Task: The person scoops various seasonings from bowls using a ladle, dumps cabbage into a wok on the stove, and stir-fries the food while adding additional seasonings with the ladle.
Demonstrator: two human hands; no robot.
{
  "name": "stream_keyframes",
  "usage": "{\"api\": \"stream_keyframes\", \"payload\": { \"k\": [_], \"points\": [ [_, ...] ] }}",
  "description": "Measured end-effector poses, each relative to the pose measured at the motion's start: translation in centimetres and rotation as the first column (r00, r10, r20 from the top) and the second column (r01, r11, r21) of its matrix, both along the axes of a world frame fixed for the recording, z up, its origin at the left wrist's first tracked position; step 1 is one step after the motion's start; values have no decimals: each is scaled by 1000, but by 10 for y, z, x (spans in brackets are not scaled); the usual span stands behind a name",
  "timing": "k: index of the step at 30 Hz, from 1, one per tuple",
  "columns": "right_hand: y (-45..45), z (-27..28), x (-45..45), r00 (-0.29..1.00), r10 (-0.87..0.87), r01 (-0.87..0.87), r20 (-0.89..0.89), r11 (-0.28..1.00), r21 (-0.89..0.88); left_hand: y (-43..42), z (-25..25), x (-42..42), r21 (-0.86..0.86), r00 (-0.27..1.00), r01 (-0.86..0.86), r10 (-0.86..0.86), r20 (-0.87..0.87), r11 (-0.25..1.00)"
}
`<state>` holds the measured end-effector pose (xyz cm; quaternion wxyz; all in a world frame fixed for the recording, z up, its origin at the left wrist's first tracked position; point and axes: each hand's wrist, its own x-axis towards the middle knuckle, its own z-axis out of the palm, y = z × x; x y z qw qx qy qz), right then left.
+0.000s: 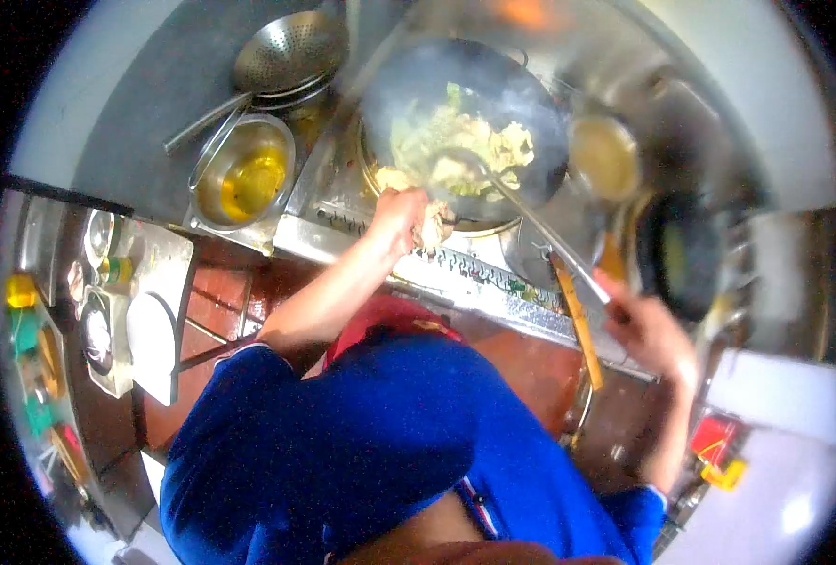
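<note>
A large dark wok [390,85] stands on the stove, steaming, with pale and green food [512,146] inside. At its near edge my left hand [402,218] is closed round a light crumpled cloth [434,229], by the wok's rim. My right hand [646,330] grips the red end of a long metal ladle [554,240]; the ladle's bowl rests among the food in the wok. Steam blurs part of the food.
At the upper left are a metal bowl of yellow oil [253,185] and a perforated strainer [291,52]. Another dark pan [677,250] stands at the right. A wooden stick [580,330] slants across the stove's front edge. White plates [153,344] lie at left.
</note>
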<state>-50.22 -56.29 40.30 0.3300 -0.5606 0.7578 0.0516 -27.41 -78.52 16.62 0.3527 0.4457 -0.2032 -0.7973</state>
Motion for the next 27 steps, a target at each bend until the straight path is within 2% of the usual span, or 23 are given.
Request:
{"api": "stream_keyframes", "payload": {
  "k": [1,3,4,7,8,9,10,12,14,15,16,17,18,20,22,24,26,27],
  "points": [
    [-1,6,-9,998,67,-66,-23,997,30,-2,-9,1,75,992,69,-61,-112,995],
    [-31,-49,-22,989,110,-113,-97,993,-23,-3,-16,-1,-3,995,87,-87,-43,996],
    [-43,-81,-34,979,153,-168,-134,979,-113,1,-14,-1,-44,996,89,-90,-16,995],
    [-75,-95,-9,935,14,-67,-354,988,-139,25,-42,14,-46,994,89,-92,-58,995],
    [-70,-81,-14,953,19,-82,-301,977,-199,33,-48,19,-60,995,85,-88,-56,995],
    [-54,-55,-22,968,27,-93,-249,961,-260,51,-37,25,-97,992,4,-17,-124,995],
    [-38,-28,-31,980,37,-100,-197,941,-323,60,-46,33,-173,994,-53,36,-100,984],
    [-12,22,-45,999,30,-36,-28,962,-270,59,-41,37,-230,1000,2,-6,-15,973],
    [-5,48,-53,997,74,-71,10,980,-185,37,-33,25,-118,998,17,-24,-59,993],
    [-13,41,-55,993,108,-101,44,985,-138,16,-39,18,-21,989,135,-136,-65,991],
    [-27,26,-48,998,67,-66,13,995,-73,5,-7,11,2,990,143,-143,-21,990],
    [-45,2,-42,999,30,-30,-25,999,-13,-8,-18,4,-70,992,123,-124,-13,990],
    [-62,-44,-55,965,228,-248,-131,954,-169,-14,-28,-1,-141,995,99,-101,-8,985],
    [-89,-78,-29,953,102,-171,-285,958,-231,-5,-23,7,-149,993,108,-113,-28,983],
    [-92,-78,-19,931,8,-107,-365,962,-250,18,-24,22,-156,995,75,-85,-58,985],
    [-65,-42,-40,961,43,-149,-272,912,-382,43,-33,37,-178,993,3,-24,-113,984],
    [-40,29,-35,979,-71,11,-193,955,-296,47,-53,44,-298,996,-16,-10,-85,954],
    [-29,56,-43,987,-37,-3,-158,970,-242,49,-2,42,-169,997,-18,6,-75,985]
  ]
}}
